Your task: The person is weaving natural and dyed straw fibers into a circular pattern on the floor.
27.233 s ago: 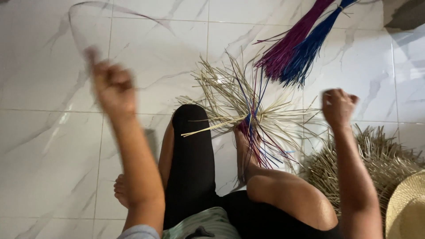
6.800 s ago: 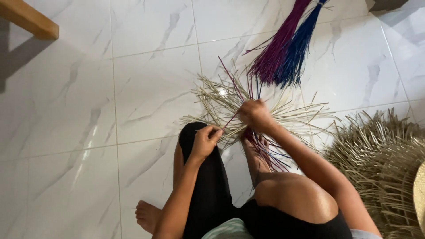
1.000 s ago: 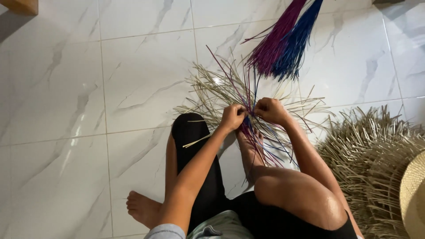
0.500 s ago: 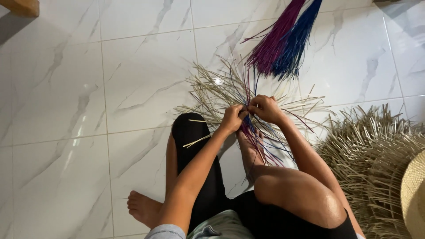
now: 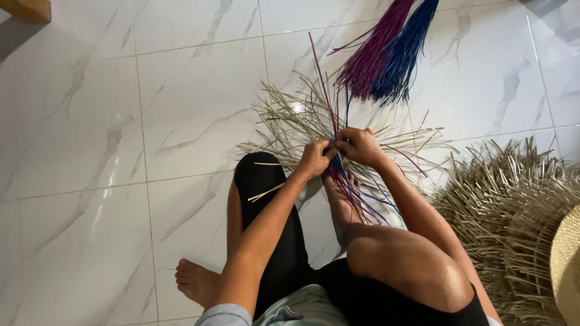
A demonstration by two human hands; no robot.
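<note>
Head view: the woven straw piece [image 5: 302, 124] lies on the tiled floor [image 5: 90, 151], pinned under one foot. Left hand [image 5: 315, 158] and right hand [image 5: 359, 147] meet at its centre, each pinching coloured strands [image 5: 338, 169]; one purple strand [image 5: 320, 78] stands upward. Risk: a sharp pull may snap a strand or loosen the weave. Dyed bundles [image 5: 386, 54] lie close ahead, finished straw mat [image 5: 513, 223] to the right; open floor lies left

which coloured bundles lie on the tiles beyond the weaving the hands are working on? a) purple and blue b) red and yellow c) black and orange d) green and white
a: past both hands, the purple bundle and the blue bundle lie side by side on the floor.
</note>
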